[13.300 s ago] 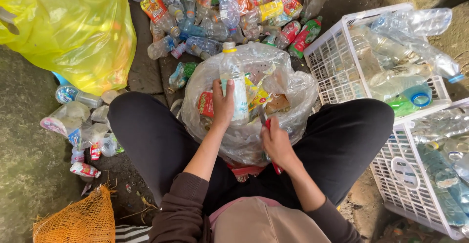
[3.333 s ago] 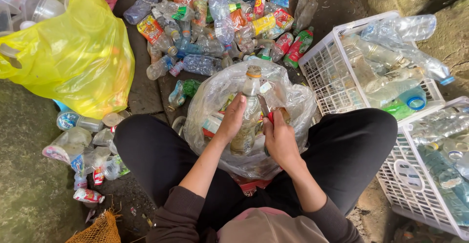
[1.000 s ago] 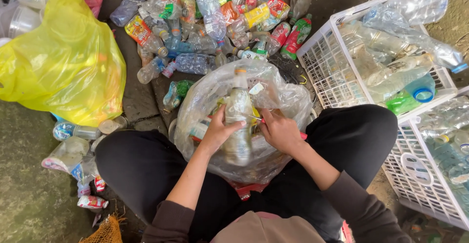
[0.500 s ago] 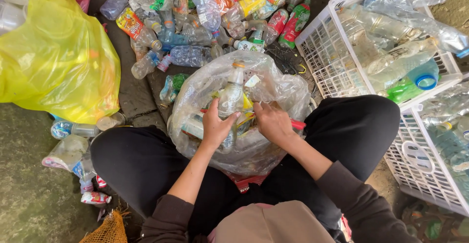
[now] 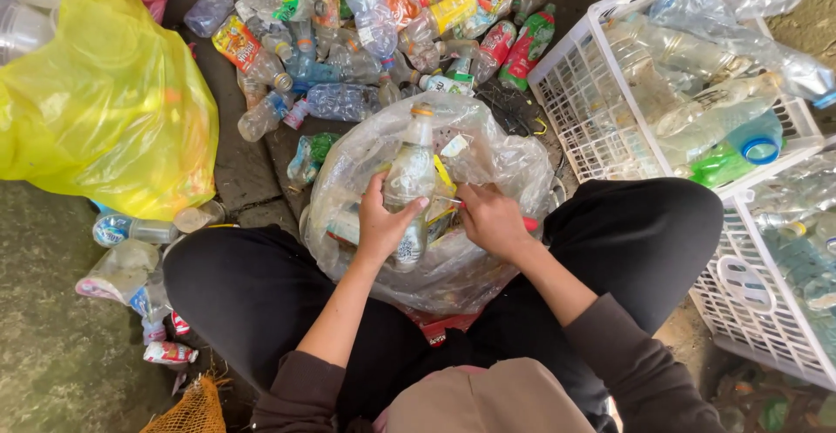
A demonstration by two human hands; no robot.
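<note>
Your left hand is wrapped around a clear plastic bottle with an orange cap, holding it upright over the mouth of the clear plastic bag that sits between your knees. Your right hand is curled at the bottle's side, its fingers closed on what looks like a loose yellow label strip — how firm that pinch is cannot be read from this angle.

The step in hand appears to be stripping the label from the bottle while the bag catches the scraps. The bottle itself is just above the bag's contents, touching your left palm only.

For the next move, you would likely need to keep the left grip steady near the bottle's lower half and pull the strip away along the seam, not across it — thin film tears in bits otherwise. The bottle is light and crushable, so squeezing hard would buckle it and slacken the label.

Beyond the bag lies a heap of labelled bottles on the ground; to your right stands a white plastic basket holding bare clear bottles, and to your left a full yellow bag.
</note>
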